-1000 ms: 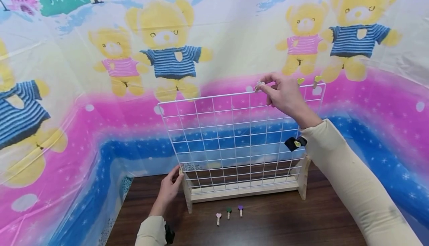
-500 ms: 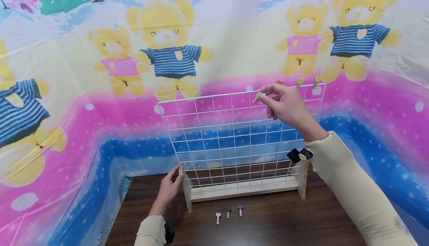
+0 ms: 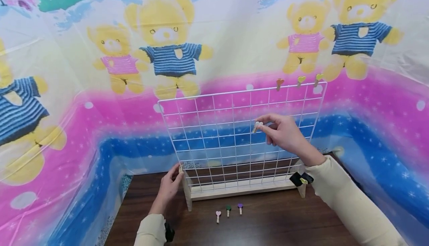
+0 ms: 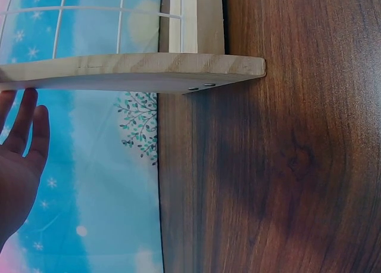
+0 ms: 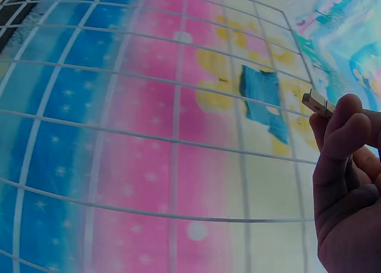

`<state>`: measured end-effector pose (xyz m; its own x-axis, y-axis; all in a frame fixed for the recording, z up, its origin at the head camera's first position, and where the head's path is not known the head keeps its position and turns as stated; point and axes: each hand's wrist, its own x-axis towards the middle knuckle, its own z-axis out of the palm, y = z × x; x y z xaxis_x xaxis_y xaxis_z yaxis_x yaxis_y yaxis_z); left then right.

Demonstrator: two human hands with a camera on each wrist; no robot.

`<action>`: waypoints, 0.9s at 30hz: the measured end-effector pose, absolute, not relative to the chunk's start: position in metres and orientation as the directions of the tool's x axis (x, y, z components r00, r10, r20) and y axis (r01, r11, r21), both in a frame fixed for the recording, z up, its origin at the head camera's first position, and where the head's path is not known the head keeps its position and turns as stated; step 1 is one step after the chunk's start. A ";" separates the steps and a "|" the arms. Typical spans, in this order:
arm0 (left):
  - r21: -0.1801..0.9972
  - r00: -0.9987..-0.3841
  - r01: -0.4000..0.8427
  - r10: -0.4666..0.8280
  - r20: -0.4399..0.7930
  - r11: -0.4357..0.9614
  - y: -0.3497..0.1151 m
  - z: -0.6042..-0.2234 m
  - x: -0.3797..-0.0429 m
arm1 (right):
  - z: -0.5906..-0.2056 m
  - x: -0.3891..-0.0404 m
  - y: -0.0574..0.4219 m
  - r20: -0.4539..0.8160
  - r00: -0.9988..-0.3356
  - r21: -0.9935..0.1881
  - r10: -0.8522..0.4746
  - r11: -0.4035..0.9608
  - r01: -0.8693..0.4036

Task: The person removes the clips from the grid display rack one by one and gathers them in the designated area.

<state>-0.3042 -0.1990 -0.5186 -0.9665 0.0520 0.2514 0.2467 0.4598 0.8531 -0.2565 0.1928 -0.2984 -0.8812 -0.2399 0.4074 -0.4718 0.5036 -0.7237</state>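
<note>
One clip [image 3: 256, 128] is pinched in the right hand [image 3: 283, 132], before the grid [image 3: 234, 122].

You are working in a cloth-screened tabletop nook.
A printed drape [image 3: 228, 45] with teddy bears, snow and small buildings is hanging behind your dark wood-grain table [image 3: 278, 223] and turning along both sides, its creases showing; as it is screening off your surroundings, the room, whether a home, a studio or a workshop, is remaining unidentifiable.
</note>
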 end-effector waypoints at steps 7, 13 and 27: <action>0.849 -0.963 0.261 0.060 0.263 0.459 -0.200 -0.519 -0.309 | -0.337 -0.256 0.192 0.318 -0.913 -0.743 -0.254 0.532 -0.407; 0.857 -0.963 0.262 0.068 0.259 0.445 -0.202 -0.520 -0.310 | -0.382 -0.257 0.192 0.243 -0.932 -0.783 -0.269 0.513 -0.352; 0.857 -0.964 0.259 0.071 0.255 0.445 -0.202 -0.519 -0.310 | -0.474 -0.257 0.185 0.125 -0.944 -0.790 -0.305 0.545 -0.281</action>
<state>-0.3097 -0.2024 -0.5194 -0.9644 0.0707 0.2548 0.2591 0.4446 0.8574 -0.2572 0.1847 -0.4738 -0.9441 -0.3049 0.1249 -0.2805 0.5448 -0.7902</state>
